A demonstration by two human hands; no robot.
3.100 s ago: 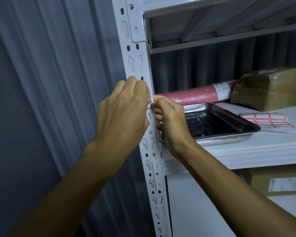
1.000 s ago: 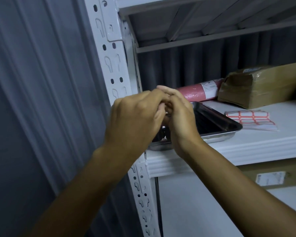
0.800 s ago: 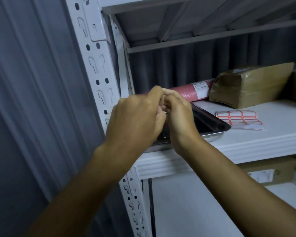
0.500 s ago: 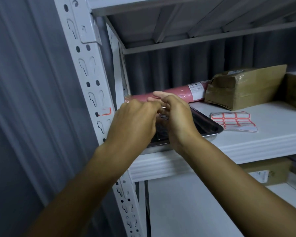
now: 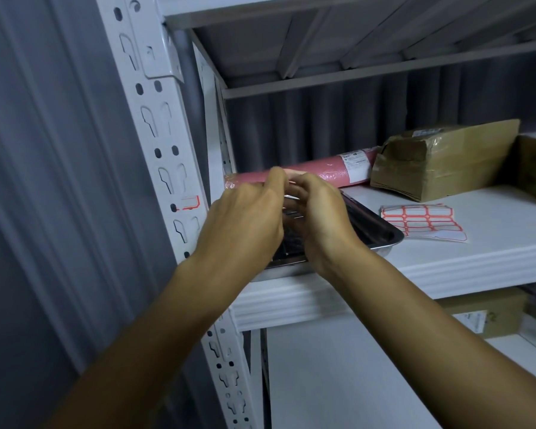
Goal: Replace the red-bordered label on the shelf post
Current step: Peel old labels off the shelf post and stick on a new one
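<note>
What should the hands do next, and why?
Probably drop the bit they are fiddling with into the metal tray. The left hand and right hand meet fingertip to fingertip right above it, though what they pinch is too small to see. A torn red-bordered label remains on the shelf post.

Red-bordered label (image 5: 188,202) stuck on shelf post (image 5: 155,125), left of your hands; looks partly torn, view blurred.
</note>
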